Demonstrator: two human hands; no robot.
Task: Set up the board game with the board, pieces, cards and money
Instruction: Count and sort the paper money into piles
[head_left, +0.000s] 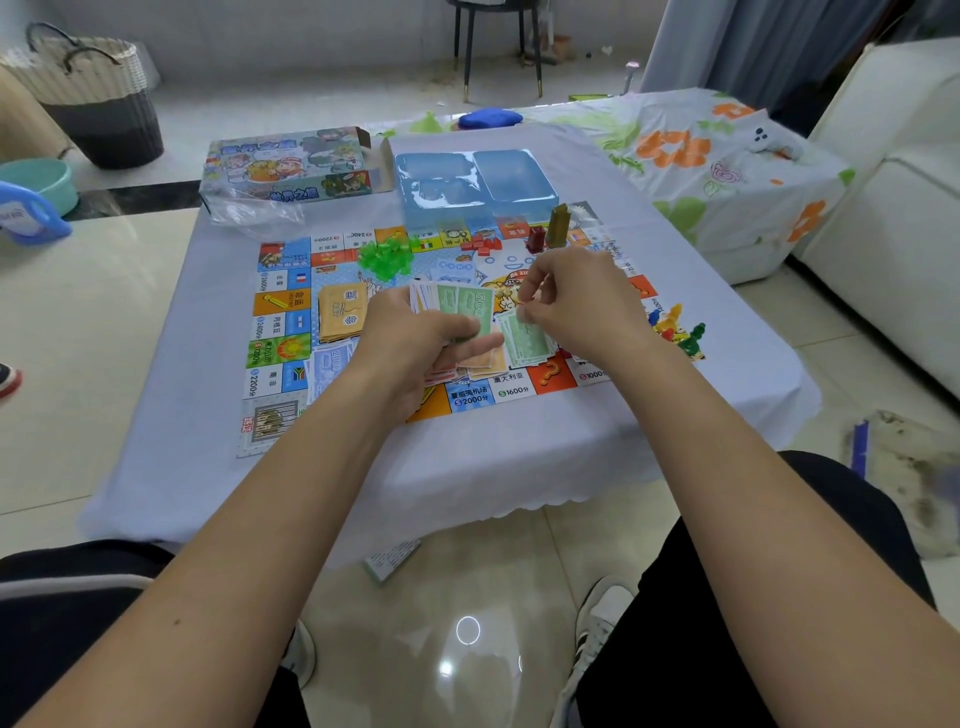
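- Head view: both forearms reach forward over the game board (280, 332), which lies flat on the cloth-covered table (519, 457).
- The left hand (415, 345) curls its fingers round a fanned stack of play money (462, 309), green notes on top.
- The right hand (576, 301) is just right of it, fingertips pinching the top edge of a green banknote (527, 338) on a small pile.
- Beyond the hands lie green houses (384, 254) and red pieces (480, 244); yellow cards (340, 312) sit left of the left hand, pawns (678, 327) right of the right hand.
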